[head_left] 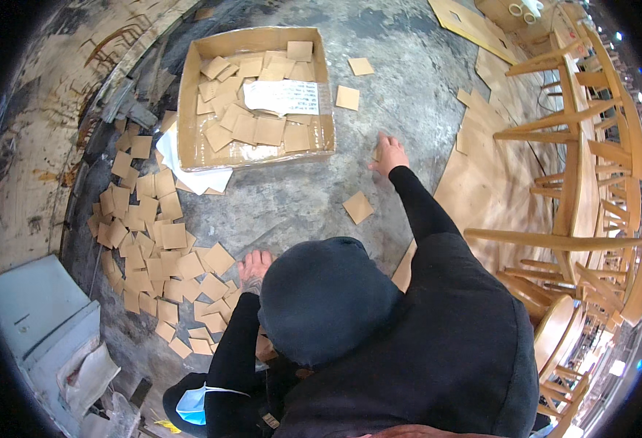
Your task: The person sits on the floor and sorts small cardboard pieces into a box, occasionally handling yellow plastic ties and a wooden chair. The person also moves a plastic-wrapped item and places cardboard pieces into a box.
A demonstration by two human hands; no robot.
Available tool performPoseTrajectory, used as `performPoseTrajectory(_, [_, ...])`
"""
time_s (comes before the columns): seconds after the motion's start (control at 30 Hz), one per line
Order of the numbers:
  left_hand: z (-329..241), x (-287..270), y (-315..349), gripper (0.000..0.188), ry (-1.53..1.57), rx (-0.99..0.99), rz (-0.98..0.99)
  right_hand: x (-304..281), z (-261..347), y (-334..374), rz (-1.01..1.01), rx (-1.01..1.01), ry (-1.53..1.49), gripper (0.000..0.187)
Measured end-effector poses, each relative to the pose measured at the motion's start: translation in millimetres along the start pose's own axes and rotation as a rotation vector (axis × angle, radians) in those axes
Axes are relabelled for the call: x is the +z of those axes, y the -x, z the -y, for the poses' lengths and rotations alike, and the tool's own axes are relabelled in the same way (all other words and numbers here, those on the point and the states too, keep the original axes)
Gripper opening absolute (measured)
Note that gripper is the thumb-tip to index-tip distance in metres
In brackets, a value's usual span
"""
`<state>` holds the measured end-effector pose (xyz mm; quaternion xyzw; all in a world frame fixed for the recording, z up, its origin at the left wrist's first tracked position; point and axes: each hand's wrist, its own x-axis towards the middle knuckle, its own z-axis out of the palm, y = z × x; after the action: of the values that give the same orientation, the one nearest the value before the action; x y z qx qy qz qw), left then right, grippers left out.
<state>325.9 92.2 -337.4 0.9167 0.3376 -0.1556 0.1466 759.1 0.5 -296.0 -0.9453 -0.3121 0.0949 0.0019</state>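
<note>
My right hand [391, 154] reaches forward to the grey floor. A tan edge shows between its thumb and fingers, apparently a cardboard square mostly hidden under the hand. Three loose squares lie around it: one nearer me [358, 208], one farther off [348, 98], and another [361, 66] beyond that. My left hand [254, 267] lies low at the right edge of a spread heap of cardboard squares [146, 212], fingers parted, holding nothing I can see. Ahead stands an open cardboard box [255, 157] holding many more squares and a printed white sheet [281, 97].
White paper [197, 179] sticks out beside the box's near left corner. Wooden chairs [576, 139] line the right side, next to flat brown cardboard sheeting [482, 171]. At lower left is a pale grey cabinet-like object [40, 306]. A blue face mask [192, 405] hangs near my left arm.
</note>
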Motion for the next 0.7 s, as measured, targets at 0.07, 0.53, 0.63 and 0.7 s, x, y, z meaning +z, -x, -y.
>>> performPoseTrajectory(0.07, [5,14,-2,0.03,0.032,-0.014,0.023,12,-8,10,0.074,0.065,-0.064,0.078])
performPoseTrajectory(0.53, [60,-105,-21,0.04,0.417,-0.064,0.213,-58,80,-4,-0.218,-0.311,-0.967,0.044])
performPoseTrajectory(0.63, [75,-168,-49,0.041,0.854,-0.089,-0.093,-33,49,57,0.163,-0.535,-0.222,0.051])
performPoseTrajectory(0.7, [70,-203,-78,0.046,1.035,-0.066,-0.363,-10,29,97,0.432,-0.708,-0.025,0.072])
